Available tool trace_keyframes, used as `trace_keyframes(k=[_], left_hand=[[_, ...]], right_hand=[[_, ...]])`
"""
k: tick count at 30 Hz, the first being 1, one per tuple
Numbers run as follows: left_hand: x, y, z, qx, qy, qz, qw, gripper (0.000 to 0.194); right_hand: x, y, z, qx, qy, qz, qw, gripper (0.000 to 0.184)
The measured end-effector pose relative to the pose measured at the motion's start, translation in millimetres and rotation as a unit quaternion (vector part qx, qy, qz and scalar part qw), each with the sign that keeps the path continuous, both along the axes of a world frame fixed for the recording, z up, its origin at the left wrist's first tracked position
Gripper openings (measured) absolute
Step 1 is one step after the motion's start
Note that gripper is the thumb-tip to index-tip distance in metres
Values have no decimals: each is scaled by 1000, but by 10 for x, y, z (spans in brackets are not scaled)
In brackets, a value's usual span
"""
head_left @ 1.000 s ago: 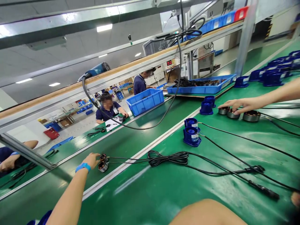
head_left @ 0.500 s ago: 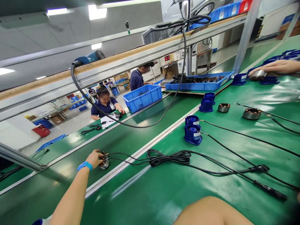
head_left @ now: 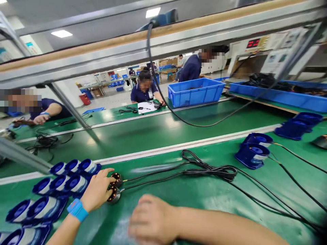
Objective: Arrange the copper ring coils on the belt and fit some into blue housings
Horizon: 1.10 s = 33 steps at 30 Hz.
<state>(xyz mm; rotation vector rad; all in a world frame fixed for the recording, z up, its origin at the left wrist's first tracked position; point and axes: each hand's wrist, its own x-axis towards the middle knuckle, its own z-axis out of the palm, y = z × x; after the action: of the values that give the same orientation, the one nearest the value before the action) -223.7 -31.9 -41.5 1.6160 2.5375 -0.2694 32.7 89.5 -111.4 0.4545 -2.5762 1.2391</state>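
Observation:
My left hand (head_left: 98, 190), with a light-blue wristband, has its fingers closed around two motor stators, round metal rings with copper windings. The upper stator (head_left: 117, 179) and lower stator (head_left: 113, 195) sit side by side just above or on the green bench surface; contact is unclear. From them black cables (head_left: 158, 177) run right into a looped bundle (head_left: 219, 172). My right hand (head_left: 150, 219) is low in front, to the right of the stators, fingers bent and blurred. Anything inside it is hidden. Left of my left hand stand rows of blue plastic housings (head_left: 60, 183).
Two blue housings (head_left: 254, 149) with cables stand at the right, and more housings (head_left: 297, 126) behind them. Beyond the white rail (head_left: 158, 146) runs a green belt. Blue bins (head_left: 196, 92) stand on its far side. A hanging cable (head_left: 199, 125) droops ahead. Co-workers sit opposite.
The view has swung left. My left hand has brought the stators from the belt across the rail to the near bench. My right hand has come into view from the lower right.

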Motion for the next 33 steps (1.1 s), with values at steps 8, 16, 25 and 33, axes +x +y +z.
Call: trace_keyframes(k=[8, 16, 25, 33], left_hand=[[181, -500, -139, 50, -64, 60, 995, 39], [313, -607, -51, 59, -110, 52, 991, 41], [690, -418, -158, 74, -140, -63, 985, 34], [1129, 156, -291, 115, -152, -195, 962, 37]], right_hand=[[581, 1180, 63, 370, -112, -361, 849, 64], [1086, 1285, -325, 494, -75, -404, 766, 43], [2020, 996, 64, 568, -55, -484, 663, 50], [2797, 554, 729, 634, -164, -567, 499, 48]])
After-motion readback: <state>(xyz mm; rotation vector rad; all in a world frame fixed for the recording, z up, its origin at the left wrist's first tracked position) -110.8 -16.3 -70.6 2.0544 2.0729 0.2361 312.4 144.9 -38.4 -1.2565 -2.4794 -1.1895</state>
